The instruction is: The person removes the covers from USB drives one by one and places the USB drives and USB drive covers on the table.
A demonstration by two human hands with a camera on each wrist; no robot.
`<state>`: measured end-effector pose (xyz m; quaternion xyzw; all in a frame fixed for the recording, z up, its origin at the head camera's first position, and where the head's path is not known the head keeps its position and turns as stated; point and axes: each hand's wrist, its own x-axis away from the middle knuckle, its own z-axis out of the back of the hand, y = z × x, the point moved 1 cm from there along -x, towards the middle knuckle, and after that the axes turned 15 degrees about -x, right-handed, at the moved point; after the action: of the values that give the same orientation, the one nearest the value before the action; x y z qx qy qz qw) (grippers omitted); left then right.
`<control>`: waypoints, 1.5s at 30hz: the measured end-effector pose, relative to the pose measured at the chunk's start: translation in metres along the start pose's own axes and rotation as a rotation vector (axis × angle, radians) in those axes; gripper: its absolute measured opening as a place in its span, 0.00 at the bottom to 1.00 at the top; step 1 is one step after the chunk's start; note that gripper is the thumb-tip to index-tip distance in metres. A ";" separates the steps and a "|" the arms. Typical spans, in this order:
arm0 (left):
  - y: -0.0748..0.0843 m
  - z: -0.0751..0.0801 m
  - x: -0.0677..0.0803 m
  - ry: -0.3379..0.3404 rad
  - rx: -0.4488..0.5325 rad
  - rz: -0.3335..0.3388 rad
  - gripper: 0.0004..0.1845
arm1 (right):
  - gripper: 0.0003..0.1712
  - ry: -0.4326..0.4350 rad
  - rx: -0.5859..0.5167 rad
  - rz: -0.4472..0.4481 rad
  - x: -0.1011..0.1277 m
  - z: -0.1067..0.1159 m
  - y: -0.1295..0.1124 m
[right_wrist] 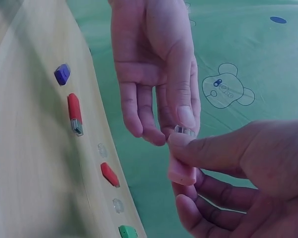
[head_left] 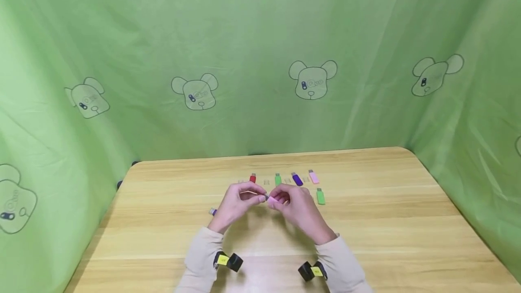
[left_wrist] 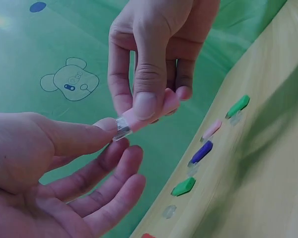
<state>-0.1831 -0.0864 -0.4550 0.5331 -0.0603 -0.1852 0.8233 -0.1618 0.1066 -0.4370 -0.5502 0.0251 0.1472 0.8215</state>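
Above the middle of the table, both hands meet at a pink USB stick (left_wrist: 134,120). My right hand (head_left: 299,207) pinches its pink body between thumb and fingers. At the connector end, my left hand (head_left: 240,202) pinches a small clear cap (left_wrist: 122,129) with thumb and index finger; its other fingers are loosely bent. The cap appears to be around the metal connector, though fingertips partly cover it. In the right wrist view, the thumb of the right hand lies across the pink body (right_wrist: 182,172).
Beyond the hands lie a red stick (head_left: 253,178), green stick (head_left: 278,179), purple stick (head_left: 297,179) and pink stick (head_left: 313,177), with clear caps (head_left: 266,182) between. Another green stick (head_left: 320,196) lies nearer. By the left wrist are a purple stick (right_wrist: 62,74) and a red stick (right_wrist: 74,109).
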 end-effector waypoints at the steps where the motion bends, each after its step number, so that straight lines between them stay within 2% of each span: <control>1: 0.000 0.000 0.000 -0.003 0.020 0.003 0.11 | 0.07 -0.004 -0.001 0.004 0.000 0.000 -0.001; 13: 0.002 0.000 -0.001 -0.004 0.089 0.003 0.11 | 0.05 -0.004 0.022 0.027 0.001 0.002 -0.010; 20: -0.002 0.000 0.001 0.000 0.117 0.040 0.12 | 0.05 -0.033 0.025 0.042 0.002 0.004 -0.012; 28: -0.004 0.007 0.005 -0.003 0.139 0.059 0.13 | 0.05 -0.078 0.004 0.001 0.003 0.008 -0.015; 30: -0.006 0.017 0.007 0.037 0.151 0.073 0.13 | 0.05 -0.074 0.020 -0.037 0.003 0.014 -0.014; 33: -0.010 0.039 0.014 0.152 0.181 0.110 0.11 | 0.05 -0.043 0.047 -0.110 0.004 0.028 -0.011; 35: -0.011 0.050 0.017 0.198 0.200 0.119 0.10 | 0.05 -0.012 0.066 -0.123 0.004 0.038 -0.009; 38: -0.009 0.056 0.015 0.164 0.203 0.104 0.12 | 0.04 0.007 0.077 -0.109 0.004 0.047 -0.006; 41: -0.007 0.052 0.010 0.105 0.191 0.094 0.13 | 0.06 0.004 0.066 -0.109 0.004 0.050 -0.003; 45: -0.009 0.045 0.008 0.102 0.156 0.114 0.12 | 0.12 0.048 0.050 -0.149 0.003 0.053 0.005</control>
<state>-0.1914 -0.1311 -0.4443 0.6002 -0.0628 -0.1054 0.7904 -0.1662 0.1573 -0.4214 -0.5334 0.0073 0.0716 0.8428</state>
